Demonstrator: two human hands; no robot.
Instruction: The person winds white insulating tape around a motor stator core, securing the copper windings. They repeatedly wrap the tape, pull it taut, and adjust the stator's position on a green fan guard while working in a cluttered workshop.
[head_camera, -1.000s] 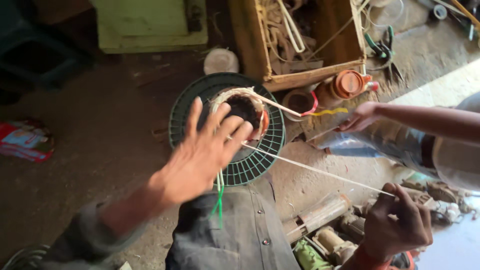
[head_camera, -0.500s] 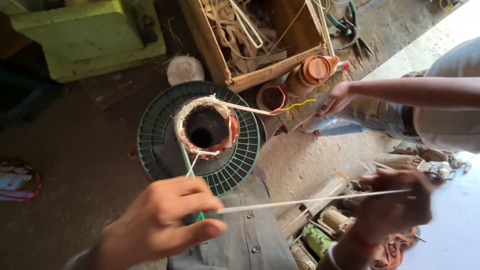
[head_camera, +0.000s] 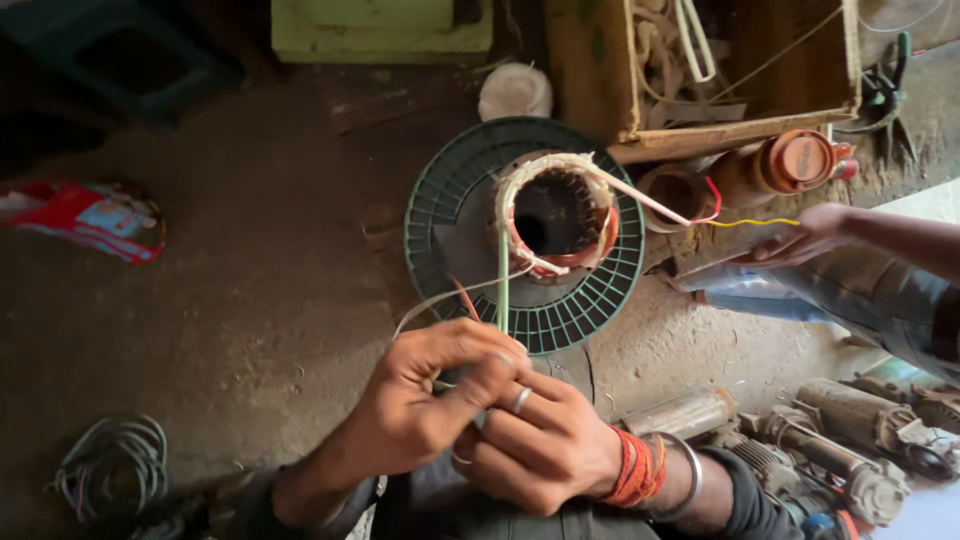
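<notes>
The green fan guard (head_camera: 450, 215) lies flat on the dirt floor (head_camera: 250, 300) and serves as the landmark. On its middle stands the motor stator (head_camera: 557, 212), a copper-wound ring with white binding around its top rim. A green strip (head_camera: 503, 280) runs from the stator's near edge straight toward the person, and a thin white cord (head_camera: 450, 295) curves off beside it.

Just below the guard's near rim the two hands meet. The left hand (head_camera: 425, 405) is curled with thumb and fingers pinched on the lower end of the green strip and cord. The right hand (head_camera: 545, 450), ringed and with red thread at the wrist, is clenched against the left; what it grips is hidden.

Right of the guard, another person's hand (head_camera: 805, 232) holds a yellow wire (head_camera: 755, 222), and a white sleeve (head_camera: 640, 195) leads back to the stator.

Left of the guard the floor is open, reaching to a red packet (head_camera: 85, 215) and a wire coil (head_camera: 110, 465). Behind the guard, almost touching its far-right rim, a wooden crate (head_camera: 700, 130) holds pale strips and cord. A white lid (head_camera: 515, 92) lies just beyond the guard. Motor parts (head_camera: 820, 450) crowd the space to its lower right.
</notes>
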